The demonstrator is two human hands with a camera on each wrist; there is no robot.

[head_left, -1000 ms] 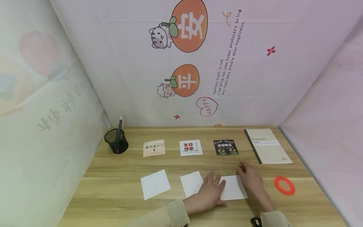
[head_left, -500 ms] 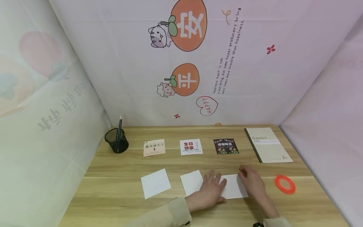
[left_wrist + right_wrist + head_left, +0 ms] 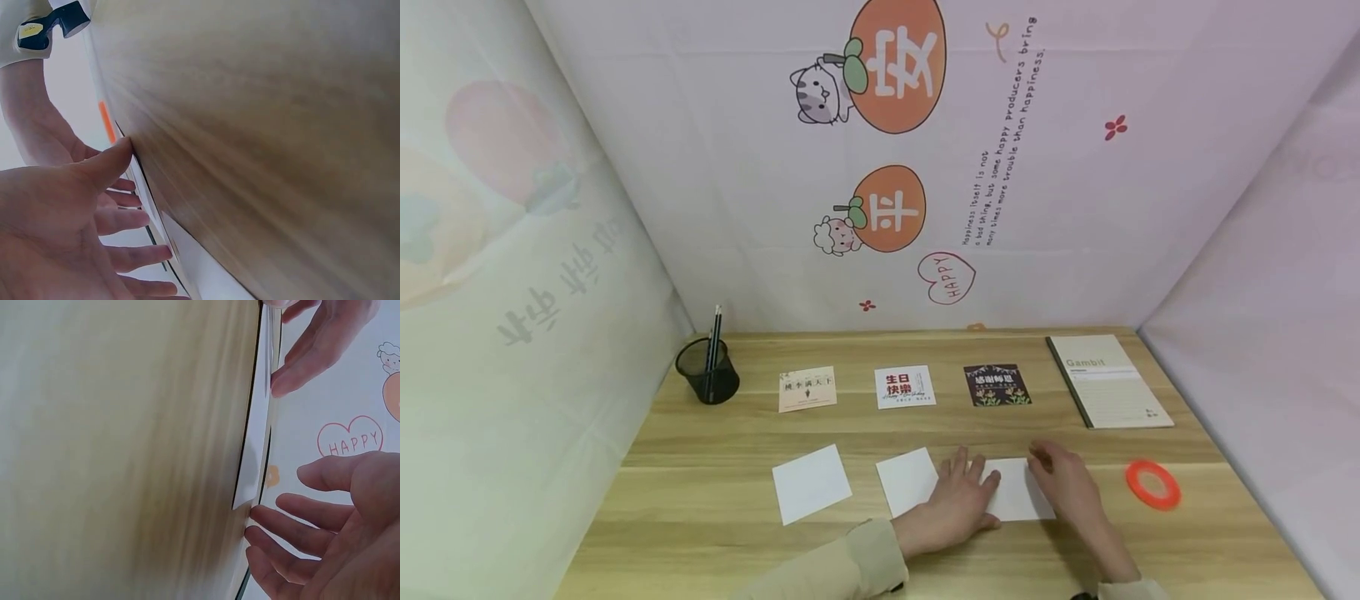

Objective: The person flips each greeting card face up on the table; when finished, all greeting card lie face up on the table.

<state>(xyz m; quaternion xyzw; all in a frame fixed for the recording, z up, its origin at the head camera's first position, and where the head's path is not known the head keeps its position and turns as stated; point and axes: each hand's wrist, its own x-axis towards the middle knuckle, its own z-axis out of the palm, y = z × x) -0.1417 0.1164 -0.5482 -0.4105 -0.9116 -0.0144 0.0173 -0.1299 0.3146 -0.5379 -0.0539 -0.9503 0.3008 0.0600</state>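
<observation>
One white card (image 3: 1015,493) lies on the table (image 3: 700,542), left hand (image 3: 952,505) resting straight-fingered at its nine o'clock, right hand (image 3: 1067,485) relaxed, thumb apart from fingers, at three; beyond, at twelve, a dark printed card (image 3: 997,386).

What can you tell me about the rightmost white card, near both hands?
The rightmost white card looks like plain, stiff paper, blank on its visible face. It lies about flat on the wood-grain table, left of the orange-red ring. The spread left hand covers its left end and appears to rest on it. The right hand is at its right edge; whether it touches is unclear.
</observation>
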